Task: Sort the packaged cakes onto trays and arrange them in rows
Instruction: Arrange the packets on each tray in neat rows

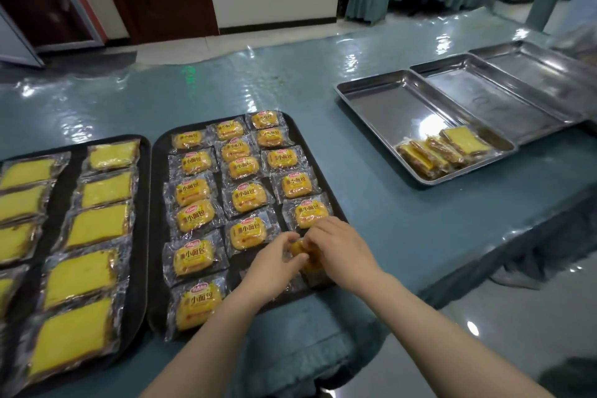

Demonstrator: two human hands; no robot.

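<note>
Both hands are meeting over the near right corner of the middle black tray [161,152]. Left hand [274,260] and right hand [336,245] are both pinching 1 small wrapped cake [298,249], fingers curled narrow around it, just above the tray surface. Other small cakes [193,191] are lying in 3 rows on that tray. Flat yellow cake slices [97,226] are sitting on the left black tray [142,203]. 4 wrapped slices [442,152] are leaning in the nearest steel tray [361,90] on the table [403,220].
</note>
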